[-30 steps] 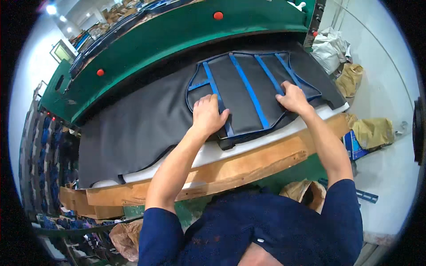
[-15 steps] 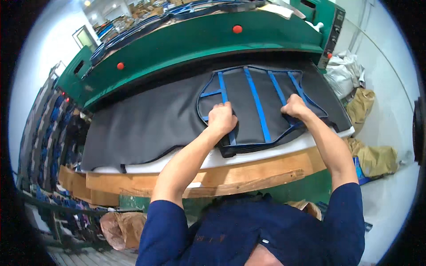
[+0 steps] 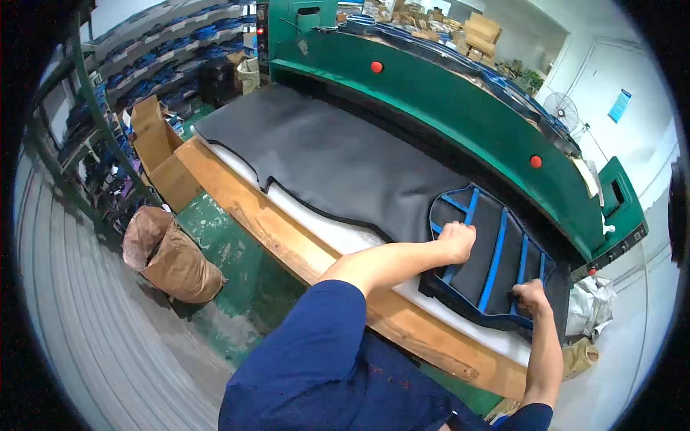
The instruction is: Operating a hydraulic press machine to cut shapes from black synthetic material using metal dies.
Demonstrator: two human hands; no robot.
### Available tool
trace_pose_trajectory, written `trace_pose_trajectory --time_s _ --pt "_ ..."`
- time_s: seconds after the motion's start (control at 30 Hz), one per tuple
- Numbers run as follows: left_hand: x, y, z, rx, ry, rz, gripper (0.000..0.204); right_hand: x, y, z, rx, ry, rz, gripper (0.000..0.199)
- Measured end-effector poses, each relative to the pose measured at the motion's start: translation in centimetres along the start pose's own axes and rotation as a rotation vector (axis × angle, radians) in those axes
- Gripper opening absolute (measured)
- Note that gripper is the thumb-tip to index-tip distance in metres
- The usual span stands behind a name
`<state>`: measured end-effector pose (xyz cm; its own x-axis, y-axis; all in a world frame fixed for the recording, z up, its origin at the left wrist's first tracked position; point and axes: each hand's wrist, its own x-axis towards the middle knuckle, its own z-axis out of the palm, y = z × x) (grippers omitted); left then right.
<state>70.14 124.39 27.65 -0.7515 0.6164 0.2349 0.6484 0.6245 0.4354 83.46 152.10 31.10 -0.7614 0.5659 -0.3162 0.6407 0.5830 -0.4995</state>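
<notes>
A cutting die (image 3: 492, 262), a curved outline with blue crossbars, lies flat on a black leather-like sheet (image 3: 316, 151). My left hand (image 3: 456, 243) is closed round a blue bar on the die's left side. Near its right end, my right hand (image 3: 530, 296) is also closed on a bar of the die. Black material shows between the bars. Beneath the sheet, a white board (image 3: 327, 230) shows along the near edge.
A green press beam (image 3: 445, 108) with red buttons spans the far side. Wooden planking (image 3: 287, 248) borders the near edge. To the left stand a cardboard box (image 3: 162, 161) and a brown sack (image 3: 180, 258). White bags (image 3: 591, 305) lie at the right.
The view has turned to the left, so the press and sheet now run slantwise down to the right. Both hands keep their hold on the die, which lies in about the same place on the sheet.
</notes>
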Motion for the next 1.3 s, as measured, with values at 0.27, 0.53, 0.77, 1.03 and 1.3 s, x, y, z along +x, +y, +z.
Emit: trace_pose_trajectory --time_s 0.27,0.53,0.77,1.03,1.3 --pt "0.9 -0.1 -1.7 -0.089 -0.091 -0.061 0.041 0.7 0.0 -3.0 0.256 -0.16 0.006 0.016" --pt "1.8 -0.1 -1.6 -0.192 -0.15 -0.022 0.043 2.5 4.1 -0.2 0.312 0.053 -0.233 0.011" --pt "2.0 -0.2 -4.6 -0.176 0.05 0.117 0.036 -0.1 2.9 -0.8 0.383 0.132 -0.3 0.011" --pt "-1.1 -8.3 -11.5 -0.178 -0.055 0.08 0.044 -5.9 -8.5 4.8 0.34 0.171 -0.296 0.011" --pt "-6.3 -25.6 -19.2 -0.075 0.094 0.034 0.064 -7.3 -24.5 16.4 0.412 0.077 -0.318 0.022"
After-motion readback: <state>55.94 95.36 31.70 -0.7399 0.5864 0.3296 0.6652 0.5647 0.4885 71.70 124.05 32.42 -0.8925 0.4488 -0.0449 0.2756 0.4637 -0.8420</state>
